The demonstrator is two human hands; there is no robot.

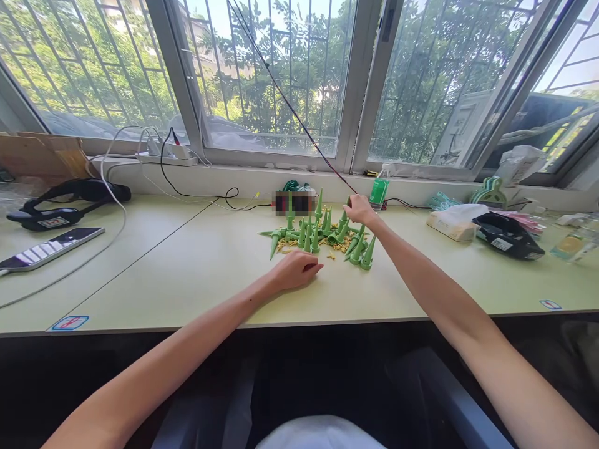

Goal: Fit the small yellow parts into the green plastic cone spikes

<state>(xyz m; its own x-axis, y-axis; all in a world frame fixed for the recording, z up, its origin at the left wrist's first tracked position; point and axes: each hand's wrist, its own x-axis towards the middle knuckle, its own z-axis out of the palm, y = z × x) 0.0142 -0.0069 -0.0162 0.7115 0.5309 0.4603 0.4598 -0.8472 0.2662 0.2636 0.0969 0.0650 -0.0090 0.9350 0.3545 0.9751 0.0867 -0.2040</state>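
Several green cone-shaped plastic spikes [322,234] stand and lie in a cluster on the pale green table [187,268], with small yellow pieces [286,245] scattered among them. My right hand [359,209] reaches to the far side of the cluster, fingers closed round the top of one green spike. My left hand [296,270] rests on the table just in front of the cluster, fingers curled together; what it holds, if anything, is hidden.
A phone [49,247] and a black headset [65,202] lie at the left. A power strip [171,156] with cables sits on the sill. A green bottle [380,187], a tissue pack [453,221] and a black pouch [508,236] are at the right.
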